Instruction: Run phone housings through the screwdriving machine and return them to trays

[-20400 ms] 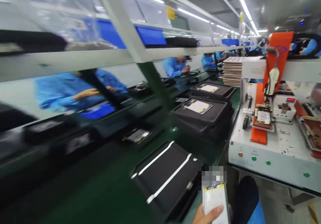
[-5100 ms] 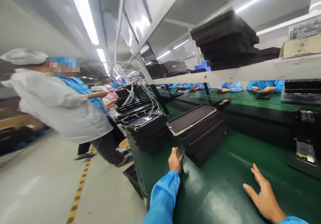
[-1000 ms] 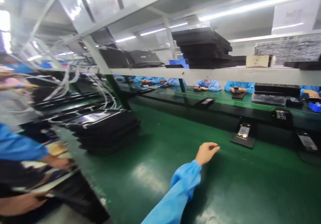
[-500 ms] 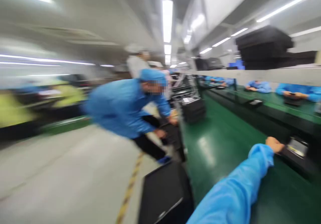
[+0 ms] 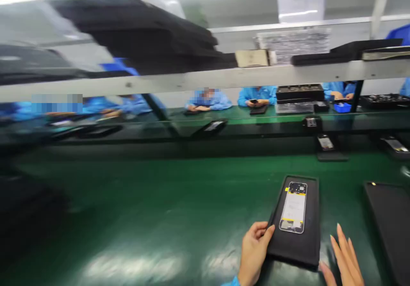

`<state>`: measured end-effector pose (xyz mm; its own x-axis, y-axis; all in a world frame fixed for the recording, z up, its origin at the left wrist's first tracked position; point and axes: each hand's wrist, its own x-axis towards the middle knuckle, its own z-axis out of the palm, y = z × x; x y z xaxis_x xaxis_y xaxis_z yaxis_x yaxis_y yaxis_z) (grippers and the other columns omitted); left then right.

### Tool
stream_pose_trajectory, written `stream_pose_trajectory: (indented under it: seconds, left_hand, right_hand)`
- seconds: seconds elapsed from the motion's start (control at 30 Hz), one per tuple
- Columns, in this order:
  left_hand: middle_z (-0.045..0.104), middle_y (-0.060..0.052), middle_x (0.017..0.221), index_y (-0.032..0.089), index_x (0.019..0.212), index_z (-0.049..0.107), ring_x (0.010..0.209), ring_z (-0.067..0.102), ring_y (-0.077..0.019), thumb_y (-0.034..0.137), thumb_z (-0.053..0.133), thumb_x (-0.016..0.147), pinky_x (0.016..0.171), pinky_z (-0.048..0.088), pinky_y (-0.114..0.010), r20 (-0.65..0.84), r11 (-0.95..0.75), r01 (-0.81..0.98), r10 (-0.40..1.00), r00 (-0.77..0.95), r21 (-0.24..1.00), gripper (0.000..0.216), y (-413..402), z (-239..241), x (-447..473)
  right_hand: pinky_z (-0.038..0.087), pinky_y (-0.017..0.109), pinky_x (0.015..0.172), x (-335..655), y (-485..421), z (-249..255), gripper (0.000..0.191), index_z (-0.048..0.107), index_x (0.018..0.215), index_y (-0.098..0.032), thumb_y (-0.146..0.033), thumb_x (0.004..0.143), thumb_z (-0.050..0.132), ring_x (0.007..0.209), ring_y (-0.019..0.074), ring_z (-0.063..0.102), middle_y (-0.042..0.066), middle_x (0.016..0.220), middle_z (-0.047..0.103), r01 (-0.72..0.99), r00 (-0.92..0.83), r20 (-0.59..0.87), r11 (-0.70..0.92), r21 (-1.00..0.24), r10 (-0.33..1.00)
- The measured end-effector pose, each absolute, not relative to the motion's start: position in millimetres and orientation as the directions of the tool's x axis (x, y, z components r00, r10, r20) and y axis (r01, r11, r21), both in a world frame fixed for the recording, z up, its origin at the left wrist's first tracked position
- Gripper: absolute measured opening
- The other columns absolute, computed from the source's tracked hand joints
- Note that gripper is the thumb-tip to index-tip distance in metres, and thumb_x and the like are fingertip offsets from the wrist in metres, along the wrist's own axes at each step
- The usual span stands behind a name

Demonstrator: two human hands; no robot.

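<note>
A black foam tray point(image 5: 309, 243) lies on the green table point(image 5: 160, 204) in front of me, with an opened phone body point(image 5: 293, 207) set in its recess. My left hand point(image 5: 253, 252) grips the tray's near left corner, thumb on top. My right hand point(image 5: 344, 258) hovers with fingers spread by the tray's near right corner, its thumb close to the edge; whether it touches is unclear.
Another black tray point(image 5: 389, 222) lies to the right. Phones on black carriers point(image 5: 326, 145) ride the belt beyond. An overhead shelf point(image 5: 205, 78) carries stacked black trays point(image 5: 150, 38). People in blue coats point(image 5: 208, 100) work on the far side.
The view has swung from the aisle back to the table. My left hand has drawn a tray with a phone from the belt close to me, and my right hand has come into view.
</note>
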<state>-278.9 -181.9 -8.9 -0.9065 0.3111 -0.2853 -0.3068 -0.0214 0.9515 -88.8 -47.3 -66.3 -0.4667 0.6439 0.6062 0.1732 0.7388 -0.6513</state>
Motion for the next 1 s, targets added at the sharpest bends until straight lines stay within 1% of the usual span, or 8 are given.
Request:
stream_pose_trajectory:
  seconds: [0.1, 0.2, 0.4, 0.57, 0.67, 0.77, 0.93, 1.0]
  left_hand:
    - [0.068, -0.001, 0.071, 0.016, 0.091, 0.055, 0.065, 0.062, -0.0151, 0.046, 0.087, 0.047, 0.059, 0.047, -0.023, -0.316, -0.078, -0.363, 0.349, -0.882, 0.928, 0.062, -169.8, -4.4, -252.6]
    - [0.069, -0.003, 0.079, 0.016, 0.097, 0.054, 0.072, 0.064, -0.0163, 0.044, 0.088, 0.047, 0.065, 0.051, -0.024, -0.297, -0.117, -0.364, 0.378, -0.877, 0.924, 0.066, -141.1, 8.2, -225.0]
    - [0.066, -0.004, 0.087, 0.019, 0.101, 0.051, 0.081, 0.066, -0.0206, 0.041, 0.084, 0.055, 0.068, 0.052, -0.028, -0.234, -0.138, -0.370, 0.563, -0.793, 0.919, 0.061, -74.7, 24.3, -165.8]
    - [0.063, -0.003, 0.089, 0.020, 0.100, 0.049, 0.085, 0.063, -0.0205, 0.042, 0.081, 0.058, 0.072, 0.052, -0.028, -0.182, -0.124, -0.329, 0.630, -0.755, 0.936, 0.057, -35.1, 34.2, -131.3]
    - [0.062, -0.005, 0.095, 0.020, 0.100, 0.049, 0.090, 0.063, -0.0209, 0.038, 0.076, 0.064, 0.076, 0.051, -0.029, -0.082, -0.157, -0.264, 0.698, -0.711, 0.952, 0.049, -6.0, 52.0, -111.8]
    - [0.062, -0.005, 0.097, 0.020, 0.099, 0.048, 0.093, 0.062, -0.0194, 0.033, 0.072, 0.069, 0.079, 0.051, -0.028, 0.052, -0.252, -0.244, 0.789, -0.612, 0.937, 0.040, 32.9, 81.2, -82.9]
    - [0.058, -0.005, 0.103, 0.021, 0.102, 0.047, 0.073, 0.062, -0.0120, 0.036, 0.076, 0.067, 0.060, 0.053, -0.023, 0.175, -0.276, -0.328, 0.935, -0.308, 0.903, 0.048, 107.8, 133.3, -32.0]
    - [0.056, -0.008, 0.110, 0.020, 0.109, 0.049, 0.071, 0.062, -0.0122, 0.039, 0.079, 0.064, 0.056, 0.054, -0.024, 0.165, -0.205, -0.331, 0.976, -0.145, 0.921, 0.057, 129.5, 143.5, -19.7]
  right_hand:
    - [0.034, 0.062, 0.105, -61.1, -24.5, -47.0, 0.057, 0.037, 0.142, -0.021, -0.021, 0.089, 0.055, 0.129, 0.0327, 0.044, 0.014, 0.147, 0.037, 0.217, -0.389, 0.766, 0.859, -0.463, 0.511]
    - [0.039, 0.054, 0.104, -22.9, -8.6, -29.3, 0.054, 0.041, 0.140, -0.022, -0.019, 0.088, 0.056, 0.128, 0.0303, 0.046, 0.012, 0.145, 0.041, 0.247, -0.353, 0.745, 0.824, -0.510, 0.566]
    - [0.054, 0.035, 0.090, 17.1, 16.7, 2.9, 0.050, 0.049, 0.134, -0.020, -0.040, 0.088, 0.057, 0.115, 0.0252, 0.058, 0.013, 0.130, 0.057, 0.060, -0.333, 0.192, 0.225, -0.973, 0.923]
    - [0.056, 0.035, 0.082, 46.2, 51.6, 39.4, 0.069, 0.048, 0.133, -0.019, -0.055, 0.076, 0.067, 0.114, 0.0277, 0.057, 0.015, 0.130, 0.056, -0.068, -0.133, 0.030, 0.021, -0.997, 0.991]
    - [0.058, 0.033, 0.057, 61.1, 66.3, 69.2, 0.081, 0.044, 0.135, -0.018, -0.057, 0.069, 0.071, 0.082, 0.0238, 0.067, 0.016, 0.123, 0.060, -0.144, -0.216, -0.038, -0.070, -0.987, 0.976]
    - [0.054, 0.030, 0.043, 75.0, 89.6, 108.4, 0.084, 0.043, 0.135, -0.020, -0.053, 0.065, 0.075, 0.057, 0.0153, 0.061, 0.008, 0.107, 0.065, -0.162, -0.144, 0.007, -0.017, -0.987, 0.990]
    - [0.049, 0.026, 0.036, 128.1, 167.7, 165.8, 0.067, 0.058, 0.111, -0.019, -0.038, 0.052, 0.081, 0.057, 0.0158, 0.059, 0.002, 0.083, 0.065, -0.241, 0.053, 0.137, 0.146, -0.960, 0.989]
    - [0.049, 0.029, 0.038, 154.5, 201.8, 177.6, 0.059, 0.060, 0.106, -0.018, -0.037, 0.052, 0.076, 0.056, 0.0181, 0.059, 0.003, 0.078, 0.065, -0.141, 0.070, 0.159, 0.168, -0.976, 0.985]
